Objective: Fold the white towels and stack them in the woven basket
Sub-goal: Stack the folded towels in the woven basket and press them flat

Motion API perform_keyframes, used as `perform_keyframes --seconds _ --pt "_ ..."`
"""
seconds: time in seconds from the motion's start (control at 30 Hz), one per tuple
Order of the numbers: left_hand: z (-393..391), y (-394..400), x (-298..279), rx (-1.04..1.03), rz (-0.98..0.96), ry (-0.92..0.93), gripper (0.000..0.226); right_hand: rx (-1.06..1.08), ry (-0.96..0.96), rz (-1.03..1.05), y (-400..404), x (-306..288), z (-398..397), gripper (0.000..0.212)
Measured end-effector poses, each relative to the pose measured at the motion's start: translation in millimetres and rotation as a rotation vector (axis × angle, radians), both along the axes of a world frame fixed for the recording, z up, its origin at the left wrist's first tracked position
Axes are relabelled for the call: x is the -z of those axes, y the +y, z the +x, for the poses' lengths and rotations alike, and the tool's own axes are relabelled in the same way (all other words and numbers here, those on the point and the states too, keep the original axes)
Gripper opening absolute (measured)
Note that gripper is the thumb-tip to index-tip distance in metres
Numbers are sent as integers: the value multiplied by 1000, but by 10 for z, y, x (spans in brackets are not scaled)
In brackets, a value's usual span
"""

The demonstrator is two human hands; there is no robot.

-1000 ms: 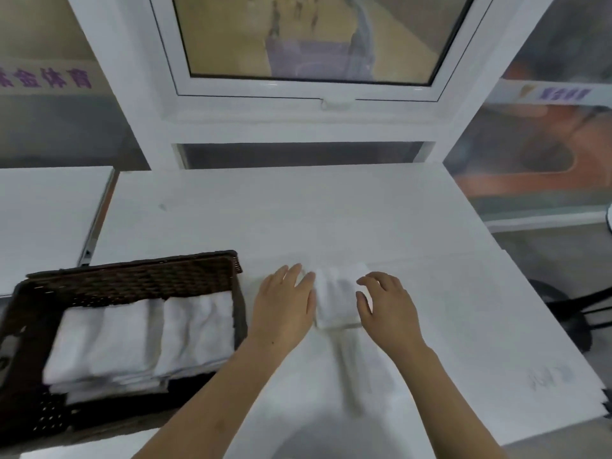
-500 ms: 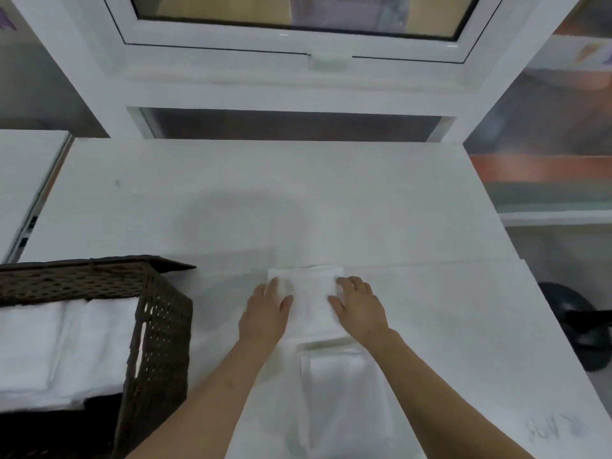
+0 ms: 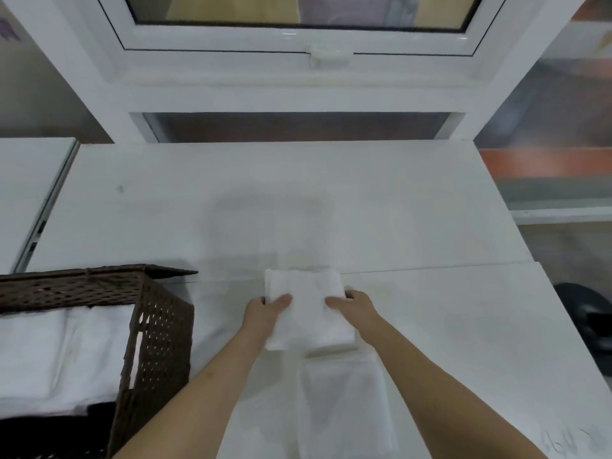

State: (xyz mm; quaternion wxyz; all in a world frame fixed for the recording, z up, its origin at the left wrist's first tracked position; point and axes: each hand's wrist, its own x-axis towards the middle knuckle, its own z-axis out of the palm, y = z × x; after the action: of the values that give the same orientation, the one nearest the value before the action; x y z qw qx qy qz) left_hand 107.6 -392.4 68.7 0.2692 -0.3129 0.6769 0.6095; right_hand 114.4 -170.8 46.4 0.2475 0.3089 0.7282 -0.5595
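Both hands now grip the folded towel (image 3: 306,306) by its side edges. The left hand (image 3: 265,313) has its thumb on top and its fingers tucked under the left edge; the right hand (image 3: 356,308) pinches the right edge the same way. A second ago both palms lay flat on the cloth, pressing the fold down; half a second ago the fingers were sliding to the edges. The near edge of the towel now casts a shadow on the surface (image 3: 430,326), so it looks lifted there, while the far edge may still rest down.

That suggests the folding of this piece is done and the carry is starting. The basket (image 3: 155,326) stands to the left, well apart from the towel, with folded white towels (image 3: 66,352) already lying inside. A further white towel (image 3: 341,402) lies spread on the surface just nearer the person, between the forearms, and looks unfolded or only part folded, so more work remains.
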Motion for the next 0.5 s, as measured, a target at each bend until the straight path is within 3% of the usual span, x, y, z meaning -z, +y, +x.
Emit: perform_keyframes --seconds 0.2,0.33,0.5 --pt "-94 -70 -721 78 -143 329 42 157 188 -91 -232 -596 94 43" --pt "-22 -344 -1301 162 -270 550 61 222 292 -190 -599 -1052 259 40" --pt "243 -1027 -1918 153 -272 646 58 203 414 -208 -1291 -1677 485 39"
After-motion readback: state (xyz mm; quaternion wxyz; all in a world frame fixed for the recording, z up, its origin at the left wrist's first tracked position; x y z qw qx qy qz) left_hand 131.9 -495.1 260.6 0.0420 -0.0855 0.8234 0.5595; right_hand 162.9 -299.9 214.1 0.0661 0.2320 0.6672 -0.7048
